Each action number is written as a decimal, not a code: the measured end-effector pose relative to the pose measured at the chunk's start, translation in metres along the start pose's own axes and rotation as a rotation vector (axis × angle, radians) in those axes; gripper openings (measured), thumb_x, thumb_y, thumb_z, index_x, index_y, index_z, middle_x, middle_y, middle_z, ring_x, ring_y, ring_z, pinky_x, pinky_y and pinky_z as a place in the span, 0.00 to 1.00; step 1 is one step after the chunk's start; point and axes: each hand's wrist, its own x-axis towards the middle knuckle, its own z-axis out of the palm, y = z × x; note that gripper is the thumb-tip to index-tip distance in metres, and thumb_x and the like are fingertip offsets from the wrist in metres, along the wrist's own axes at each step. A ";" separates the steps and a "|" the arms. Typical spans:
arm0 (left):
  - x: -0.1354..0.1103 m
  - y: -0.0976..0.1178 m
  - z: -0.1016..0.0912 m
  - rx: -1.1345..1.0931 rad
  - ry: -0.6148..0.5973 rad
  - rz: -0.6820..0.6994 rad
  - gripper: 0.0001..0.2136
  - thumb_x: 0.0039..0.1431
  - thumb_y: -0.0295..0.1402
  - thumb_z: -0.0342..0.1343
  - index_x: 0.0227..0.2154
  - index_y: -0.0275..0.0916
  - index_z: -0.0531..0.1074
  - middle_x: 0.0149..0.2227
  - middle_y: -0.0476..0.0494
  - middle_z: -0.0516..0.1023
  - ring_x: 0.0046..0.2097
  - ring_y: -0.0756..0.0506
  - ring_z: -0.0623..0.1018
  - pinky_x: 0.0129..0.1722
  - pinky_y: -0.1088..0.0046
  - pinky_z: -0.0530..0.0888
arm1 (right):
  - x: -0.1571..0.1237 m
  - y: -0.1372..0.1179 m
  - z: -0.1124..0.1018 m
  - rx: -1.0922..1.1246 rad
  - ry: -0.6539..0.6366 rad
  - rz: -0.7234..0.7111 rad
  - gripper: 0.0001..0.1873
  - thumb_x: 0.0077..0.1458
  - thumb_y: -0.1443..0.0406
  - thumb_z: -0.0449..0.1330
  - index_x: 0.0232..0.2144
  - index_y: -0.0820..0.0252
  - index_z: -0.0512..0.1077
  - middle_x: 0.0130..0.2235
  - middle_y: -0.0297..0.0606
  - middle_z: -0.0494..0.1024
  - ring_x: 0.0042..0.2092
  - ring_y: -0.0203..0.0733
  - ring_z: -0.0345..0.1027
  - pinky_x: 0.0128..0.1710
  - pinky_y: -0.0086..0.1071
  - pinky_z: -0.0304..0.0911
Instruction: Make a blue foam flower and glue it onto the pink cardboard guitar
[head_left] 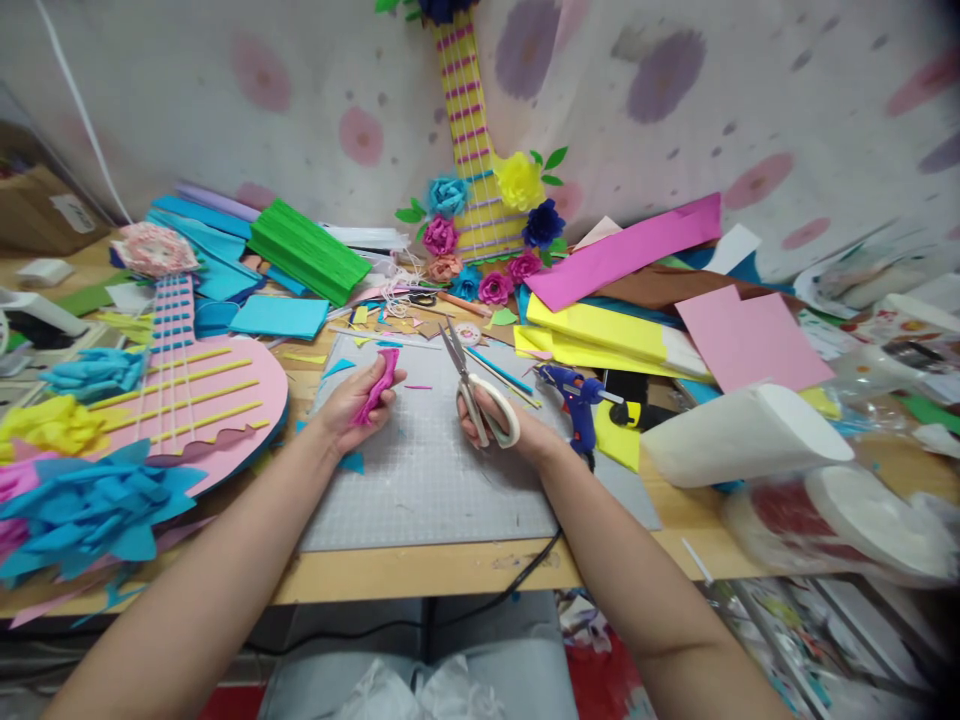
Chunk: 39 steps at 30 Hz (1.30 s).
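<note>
Over the left part of the grey cutting mat (442,500), my left hand (352,400) is closed on a crumpled strip of magenta crepe paper (379,388). My right hand (502,420) grips the white handles of a pair of scissors (459,362), its fingers in the loops. The blades point away from me, slightly parted, with nothing between them. Several blue paper scraps (339,367) and a thin magenta sliver (418,387) lie on the mat near my left hand.
A blue glue gun (574,400) lies right of the scissors. A pink paper guitar (217,400) with paper flowers fills the left. A yellow guitar (491,215) leans at the back. Folded green paper (307,250), yellow paper (600,330) and a white roll (742,440) surround the mat.
</note>
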 end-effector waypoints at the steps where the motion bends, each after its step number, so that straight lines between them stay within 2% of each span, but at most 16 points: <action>1: 0.001 0.000 0.000 0.011 0.016 -0.006 0.07 0.61 0.33 0.48 0.33 0.36 0.68 0.27 0.50 0.75 0.17 0.56 0.72 0.08 0.88 0.59 | 0.001 0.000 0.001 -0.006 0.026 0.005 0.28 0.46 0.40 0.52 0.28 0.58 0.62 0.21 0.30 0.66 0.19 0.30 0.58 0.17 0.25 0.51; 5: 0.002 -0.003 0.001 0.039 0.024 -0.011 0.07 0.61 0.33 0.47 0.39 0.38 0.68 0.35 0.47 0.78 0.25 0.52 0.77 0.12 0.84 0.67 | 0.005 0.001 0.005 -0.058 0.155 0.005 0.28 0.44 0.40 0.53 0.27 0.58 0.61 0.21 0.30 0.67 0.19 0.31 0.60 0.17 0.25 0.53; 8: 0.002 -0.005 0.002 0.049 0.008 0.022 0.08 0.61 0.32 0.48 0.40 0.38 0.68 0.39 0.45 0.77 0.30 0.50 0.79 0.16 0.82 0.71 | 0.009 0.001 0.009 -0.132 0.213 -0.027 0.26 0.45 0.41 0.54 0.25 0.59 0.62 0.20 0.31 0.68 0.18 0.31 0.59 0.16 0.25 0.53; 12: 0.004 -0.008 0.002 0.047 0.030 0.066 0.07 0.60 0.32 0.49 0.38 0.37 0.69 0.36 0.45 0.76 0.31 0.50 0.79 0.17 0.81 0.72 | 0.013 -0.003 0.018 -0.188 0.305 -0.092 0.23 0.44 0.46 0.59 0.25 0.60 0.62 0.20 0.31 0.69 0.19 0.30 0.59 0.18 0.26 0.54; 16: 0.008 -0.011 0.001 0.044 0.109 0.100 0.07 0.58 0.32 0.52 0.36 0.35 0.70 0.30 0.47 0.75 0.27 0.52 0.76 0.20 0.80 0.73 | 0.018 -0.011 0.031 -0.184 0.421 -0.078 0.22 0.38 0.50 0.63 0.26 0.59 0.61 0.24 0.32 0.72 0.23 0.33 0.64 0.21 0.27 0.57; 19: 0.010 -0.013 0.001 0.056 0.120 0.142 0.07 0.58 0.32 0.52 0.32 0.33 0.70 0.26 0.48 0.74 0.24 0.54 0.73 0.22 0.80 0.73 | 0.024 -0.016 0.041 -0.217 0.424 -0.096 0.23 0.36 0.52 0.65 0.26 0.59 0.60 0.25 0.32 0.72 0.25 0.35 0.66 0.24 0.28 0.59; 24: 0.014 -0.015 -0.003 0.058 0.062 0.177 0.07 0.57 0.31 0.52 0.28 0.33 0.71 0.23 0.48 0.73 0.22 0.54 0.71 0.23 0.79 0.70 | 0.040 -0.019 0.053 -0.389 0.393 -0.117 0.21 0.36 0.56 0.66 0.28 0.58 0.62 0.28 0.32 0.74 0.29 0.36 0.67 0.29 0.30 0.60; 29: 0.017 -0.017 -0.007 0.079 -0.018 0.211 0.07 0.55 0.32 0.54 0.29 0.32 0.72 0.22 0.48 0.73 0.22 0.53 0.71 0.23 0.79 0.69 | 0.052 -0.020 0.059 -0.539 0.475 -0.071 0.17 0.36 0.60 0.65 0.30 0.57 0.64 0.30 0.31 0.74 0.31 0.37 0.67 0.31 0.31 0.61; 34: 0.017 -0.019 -0.008 0.129 -0.034 0.236 0.10 0.53 0.35 0.57 0.31 0.32 0.72 0.21 0.48 0.73 0.20 0.53 0.71 0.20 0.79 0.68 | 0.058 -0.018 0.056 -0.485 0.503 -0.032 0.16 0.35 0.65 0.64 0.30 0.57 0.64 0.28 0.29 0.72 0.30 0.36 0.66 0.31 0.31 0.62; 39: 0.010 -0.012 -0.007 0.159 -0.067 0.138 0.14 0.57 0.39 0.52 0.34 0.31 0.73 0.25 0.43 0.77 0.23 0.50 0.74 0.23 0.76 0.72 | 0.061 -0.007 0.045 -0.382 0.543 -0.041 0.17 0.33 0.66 0.63 0.29 0.58 0.63 0.25 0.28 0.70 0.28 0.35 0.65 0.30 0.30 0.61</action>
